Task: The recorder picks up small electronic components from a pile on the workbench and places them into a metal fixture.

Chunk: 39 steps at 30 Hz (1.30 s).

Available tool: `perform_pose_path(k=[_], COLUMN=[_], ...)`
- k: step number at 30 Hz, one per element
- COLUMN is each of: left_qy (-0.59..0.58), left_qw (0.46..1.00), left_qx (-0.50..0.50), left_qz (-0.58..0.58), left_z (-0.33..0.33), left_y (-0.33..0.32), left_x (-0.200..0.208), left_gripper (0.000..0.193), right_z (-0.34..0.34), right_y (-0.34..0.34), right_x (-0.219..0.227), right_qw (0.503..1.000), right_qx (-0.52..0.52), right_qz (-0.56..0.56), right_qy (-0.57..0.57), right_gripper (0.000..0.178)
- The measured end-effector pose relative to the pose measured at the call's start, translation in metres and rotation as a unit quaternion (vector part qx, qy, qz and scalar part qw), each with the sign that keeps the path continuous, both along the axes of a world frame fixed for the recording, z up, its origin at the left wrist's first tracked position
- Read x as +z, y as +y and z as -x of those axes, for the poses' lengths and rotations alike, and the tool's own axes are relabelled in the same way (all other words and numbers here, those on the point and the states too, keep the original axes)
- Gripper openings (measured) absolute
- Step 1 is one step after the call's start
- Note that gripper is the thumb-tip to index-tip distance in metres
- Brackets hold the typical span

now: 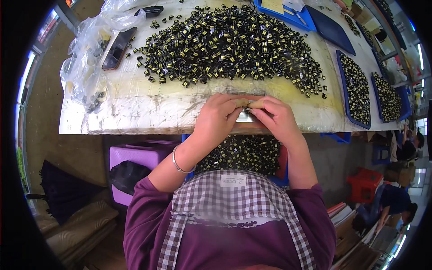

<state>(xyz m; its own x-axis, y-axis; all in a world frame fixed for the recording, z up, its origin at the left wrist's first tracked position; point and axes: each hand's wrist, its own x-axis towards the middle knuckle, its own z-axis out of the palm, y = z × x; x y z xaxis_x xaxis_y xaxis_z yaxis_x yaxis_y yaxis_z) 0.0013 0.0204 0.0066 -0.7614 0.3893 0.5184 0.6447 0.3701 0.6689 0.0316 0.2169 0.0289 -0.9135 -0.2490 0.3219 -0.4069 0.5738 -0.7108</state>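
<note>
At the table's front edge my left hand (pixel 215 114) and my right hand (pixel 280 118) meet, both with thumb and fingers pinched together. Tan finger covers show on the fingertips. Whatever is pinched between them is too small and too covered to make out. Just below the fingertips is a shiny ridged metal plate (pixel 244 118) on a reddish-brown block (pixel 257 124). Beyond my hands spreads a large heap of small black components with yellow bands (pixel 234 45). More of these components lie in a container (pixel 245 153) under the table edge, between my forearms.
On the left of the table (pixel 130 105) are a phone (pixel 119 48) and clear plastic bags (pixel 85 58). Blue trays of components (pixel 355 90) line the right side. A blue tray (pixel 288 13) stands behind the heap. A purple stool (pixel 135 157) is at lower left; people work at far right.
</note>
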Motion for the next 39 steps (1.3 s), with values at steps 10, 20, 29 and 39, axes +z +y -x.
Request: perform_pose_path(k=[10, 20, 29, 39], left_qy=[0.071, 0.057, 0.044, 0.266], left_qw=[0.997, 0.998, 0.999, 0.950], left_qx=[0.001, 0.007, -0.011, 0.044], left_qz=[0.007, -0.008, 0.009, 0.157], left_z=[-0.013, -0.012, -0.020, 0.102], left_y=[0.020, 0.018, 0.015, 0.049], left_x=[-0.004, -0.011, 0.002, 0.043], left_gripper=[0.014, 0.017, 0.020, 0.058], right_z=[0.047, 0.024, 0.017, 0.015], right_y=[-0.005, -0.014, -0.004, -0.012], right_x=[-0.015, -0.015, -0.023, -0.021], right_qw=[0.948, 0.953, 0.964, 0.972], right_qx=[-0.267, -0.240, -0.163, -0.188], right_qz=[-0.127, -0.128, -0.087, -0.054], right_qy=[0.122, 0.131, 0.193, 0.133], right_gripper=[0.018, 0.011, 0.020, 0.016])
